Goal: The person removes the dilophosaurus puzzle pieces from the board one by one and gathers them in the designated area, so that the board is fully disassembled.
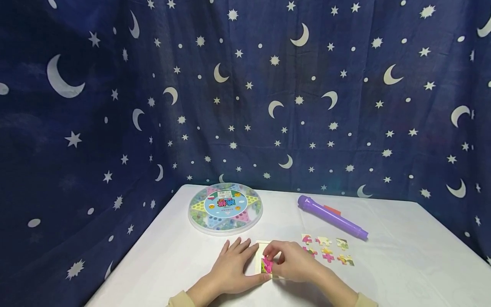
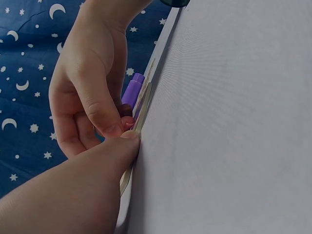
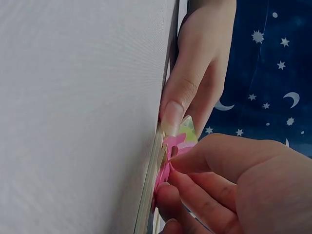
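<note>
A small pale puzzle tray lies on the white table, partly hidden under both hands. My left hand is spread flat at its left side, fingers straight, with the thumb pressing the tray's near edge. My right hand reaches over from the right and pinches a pink puzzle piece between thumb and fingers, low at the tray. A pink and green piece shows inside the tray's lower left. How the held piece meets it is hard to tell. Several loose puzzle pieces lie in rows to the right.
A round, clear-lidded Chinese checkers set rests behind my left hand. Behind the loose pieces lies a purple microphone-shaped toy, with a small red-orange object beside it. A dark blue star-and-moon curtain hangs around the table.
</note>
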### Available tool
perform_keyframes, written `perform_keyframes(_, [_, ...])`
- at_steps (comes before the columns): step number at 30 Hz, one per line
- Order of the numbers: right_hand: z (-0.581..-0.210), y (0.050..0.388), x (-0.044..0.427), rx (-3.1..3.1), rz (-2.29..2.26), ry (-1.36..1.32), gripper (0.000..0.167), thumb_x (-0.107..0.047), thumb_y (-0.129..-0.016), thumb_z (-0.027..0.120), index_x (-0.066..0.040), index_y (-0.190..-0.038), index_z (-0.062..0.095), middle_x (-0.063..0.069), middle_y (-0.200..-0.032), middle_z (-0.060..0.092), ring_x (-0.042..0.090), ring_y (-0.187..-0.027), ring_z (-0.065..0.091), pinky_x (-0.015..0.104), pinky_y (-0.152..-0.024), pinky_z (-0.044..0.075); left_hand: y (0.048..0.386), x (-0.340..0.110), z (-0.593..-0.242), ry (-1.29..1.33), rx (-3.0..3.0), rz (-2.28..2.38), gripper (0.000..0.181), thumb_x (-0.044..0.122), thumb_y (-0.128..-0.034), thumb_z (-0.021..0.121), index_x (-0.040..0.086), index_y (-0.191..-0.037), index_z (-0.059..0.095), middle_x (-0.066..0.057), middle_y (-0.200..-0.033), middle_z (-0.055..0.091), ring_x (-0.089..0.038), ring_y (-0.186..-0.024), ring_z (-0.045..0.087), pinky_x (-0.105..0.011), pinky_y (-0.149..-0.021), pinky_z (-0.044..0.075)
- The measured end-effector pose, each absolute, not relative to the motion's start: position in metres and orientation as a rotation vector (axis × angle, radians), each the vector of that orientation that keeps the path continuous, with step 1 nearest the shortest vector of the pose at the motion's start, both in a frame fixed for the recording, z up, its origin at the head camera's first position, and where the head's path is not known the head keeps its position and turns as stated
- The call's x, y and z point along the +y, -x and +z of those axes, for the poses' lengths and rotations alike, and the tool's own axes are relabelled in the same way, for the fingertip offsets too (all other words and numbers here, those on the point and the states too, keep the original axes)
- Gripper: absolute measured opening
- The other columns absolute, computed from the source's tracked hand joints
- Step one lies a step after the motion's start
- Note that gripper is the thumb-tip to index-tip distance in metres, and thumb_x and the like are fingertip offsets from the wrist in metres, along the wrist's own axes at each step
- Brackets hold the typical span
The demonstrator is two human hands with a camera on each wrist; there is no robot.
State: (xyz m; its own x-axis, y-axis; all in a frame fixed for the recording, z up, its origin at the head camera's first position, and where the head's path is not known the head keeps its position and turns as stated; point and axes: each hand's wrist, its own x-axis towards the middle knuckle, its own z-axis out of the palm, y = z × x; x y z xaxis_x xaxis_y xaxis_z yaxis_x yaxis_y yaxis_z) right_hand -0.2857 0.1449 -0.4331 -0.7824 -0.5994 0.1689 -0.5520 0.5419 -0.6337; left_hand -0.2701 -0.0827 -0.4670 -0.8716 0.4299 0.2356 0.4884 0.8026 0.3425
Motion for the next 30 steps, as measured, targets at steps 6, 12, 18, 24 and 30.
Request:
perform_keyframes(6, [-0.434, 0.289, 0.148, 2.718, -1.066, 1.040, 0.027, -0.011, -0.079, 0.082, -0.019, -0.100, 0.067, -0.014, -0.089, 0.070, 0.002, -0.063, 0.061, 0.024, -0.061, 0.050, 0.271, -0.084, -0.467, 0.721, -2.848, -0.616, 0.092, 0.084, -0.0821, 0.057, 0.019, -0.147, 0.057, -0.013, -0.151, 0.053, -0.041, -0.144, 0.040, -0.069, -0.115, 0.020])
perform_keyframes(12, [-0.433, 0.293, 0.154, 2.698, -1.063, 1.036, 0.025, -0.009, -0.078, 0.079, -0.019, -0.099, 0.069, -0.009, -0.087, 0.071, 0.004, -0.066, 0.063, 0.025, -0.064, 0.051, 0.272, -0.085, -0.468, 0.725, -2.841, -0.612, 0.092, 0.083, -0.0821, 0.058, 0.019, -0.148, 0.057, -0.014, -0.151, 0.053, -0.041, -0.143, 0.040, -0.069, -0.115, 0.021])
perform_keyframes(18, [-0.426, 0.293, 0.162, 2.604, -1.056, 0.996, 0.031, -0.012, -0.078, 0.080, -0.018, -0.107, 0.071, -0.009, -0.092, 0.072, 0.007, -0.075, 0.066, 0.028, -0.071, 0.054, 0.272, -0.084, -0.469, 0.720, -2.848, -0.601, 0.092, 0.085, -0.0817, 0.056, 0.020, -0.148, 0.057, -0.013, -0.151, 0.052, -0.039, -0.145, 0.039, -0.067, -0.116, 0.020])
perform_keyframes(24, [-0.422, 0.292, 0.166, 2.563, -1.062, 1.001, 0.036, -0.030, -0.082, 0.086, -0.017, -0.112, 0.071, -0.010, -0.095, 0.073, 0.007, -0.078, 0.067, 0.029, -0.074, 0.055, 0.271, -0.083, -0.468, 0.724, -2.846, -0.599, 0.093, 0.085, -0.0819, 0.056, 0.019, -0.148, 0.057, -0.013, -0.151, 0.052, -0.040, -0.144, 0.040, -0.068, -0.116, 0.020])
perform_keyframes(30, [-0.424, 0.293, 0.165, 2.597, -1.059, 1.046, 0.035, -0.031, -0.083, 0.086, -0.017, -0.111, 0.071, -0.012, -0.092, 0.071, 0.005, -0.074, 0.066, 0.027, -0.072, 0.055, 0.271, -0.083, -0.467, 0.727, -2.835, -0.605, 0.092, 0.084, -0.0824, 0.056, 0.018, -0.148, 0.057, -0.014, -0.150, 0.053, -0.041, -0.144, 0.040, -0.068, -0.115, 0.020])
